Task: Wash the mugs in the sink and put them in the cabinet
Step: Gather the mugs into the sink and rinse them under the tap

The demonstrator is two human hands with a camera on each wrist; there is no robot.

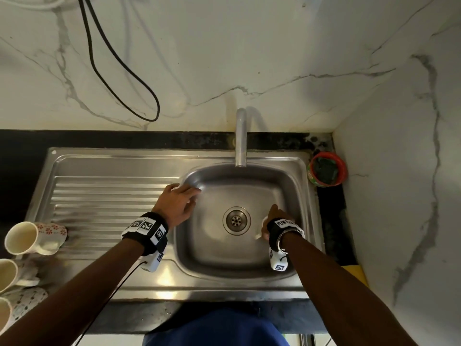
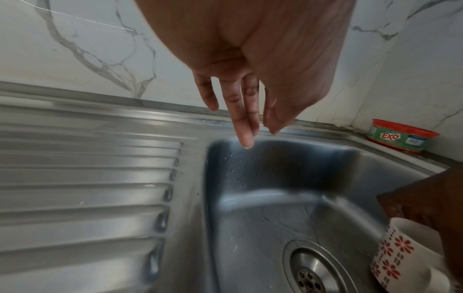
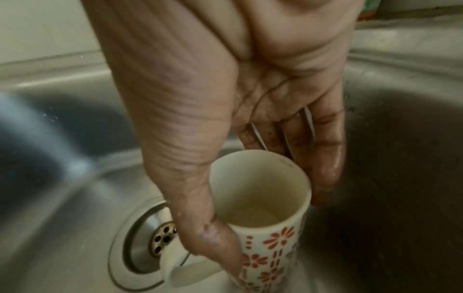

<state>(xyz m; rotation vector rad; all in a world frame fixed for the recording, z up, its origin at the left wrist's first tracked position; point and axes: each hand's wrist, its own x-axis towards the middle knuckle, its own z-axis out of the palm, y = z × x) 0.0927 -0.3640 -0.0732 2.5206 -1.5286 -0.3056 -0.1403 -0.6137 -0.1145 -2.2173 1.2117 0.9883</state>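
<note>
A white mug with red flowers stands upright in the steel sink basin, just right of the drain. A little yellowish liquid lies in its bottom. My right hand holds it from above, thumb on the side by the handle and fingers behind the far wall. In the head view that hand hides all but a white sliver of the mug; in the left wrist view the mug shows at the lower right. My left hand hovers over the basin's left rim, its fingers straight and holding nothing.
Three more mugs lie on their sides at the left end of the ribbed drainboard. The tap reaches over the basin's back. A red-rimmed Exo soap tub sits in the back right corner. A black cable hangs on the marble wall.
</note>
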